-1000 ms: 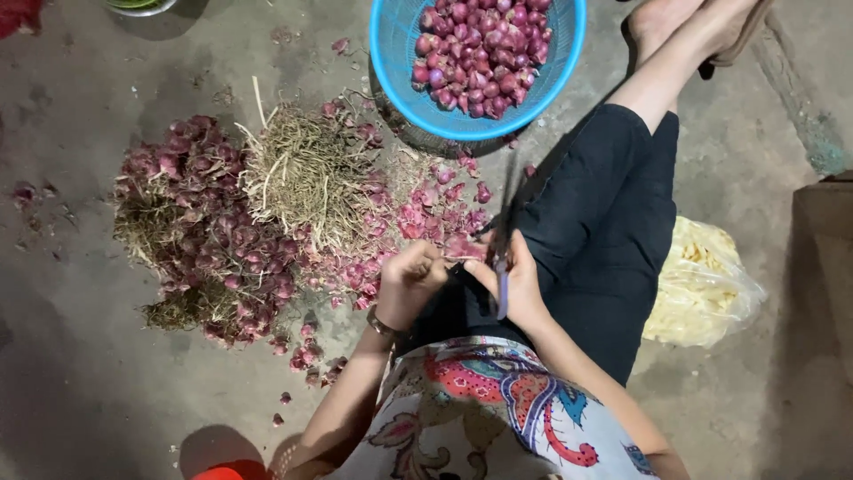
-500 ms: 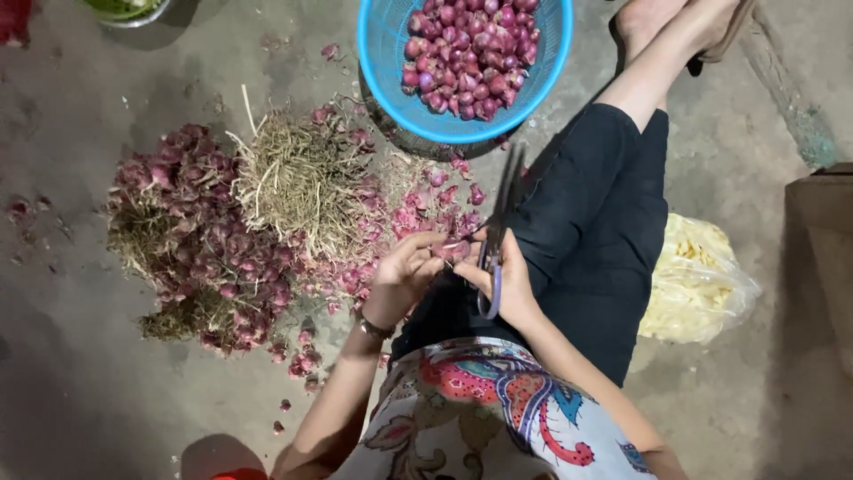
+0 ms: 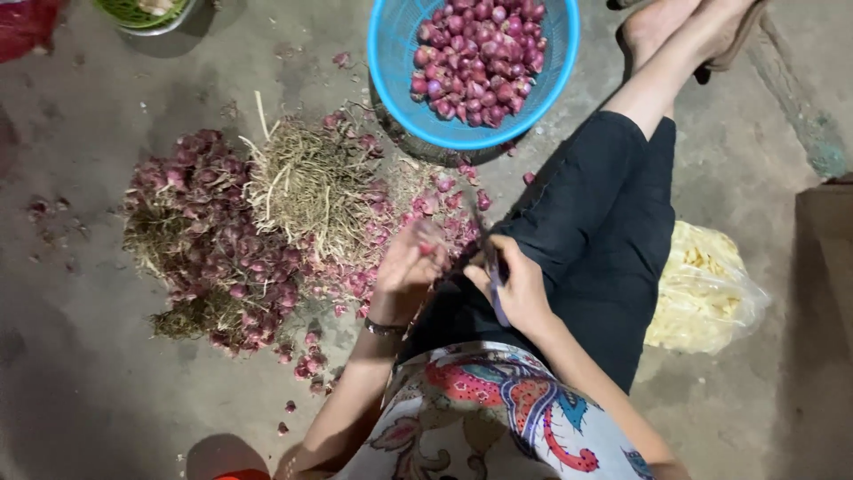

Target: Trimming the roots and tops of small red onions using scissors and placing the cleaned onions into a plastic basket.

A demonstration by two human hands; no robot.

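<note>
Purple-red shallots fill most of what we see from our head camera. Our left hand hangs just above our lap, its grip closed on a single small shallot that peeks out between the fingertips. Our right hand sits close beside it, nearly touching, with its grip clenched around the handle of a knife; the thin blade points up and away from us, toward the left hand's fingertips. Both hands hover over our dark trousers, at the edge of the concrete floor.

To the left of our hands, a big heap of untrimmed shallots lies on the floor, with dry straw-coloured roots and stalks piled on its upper right part. Loose reddish skins are scattered between that heap and our hands. Beyond the hands stands a round blue plastic basket, filled with cleaned shallots. To the right of our legs, a clear plastic bag holding pale yellowish pieces rests on the floor. Our bare feet stretch out beside the basket. A green basket shows partly at the top left edge.
</note>
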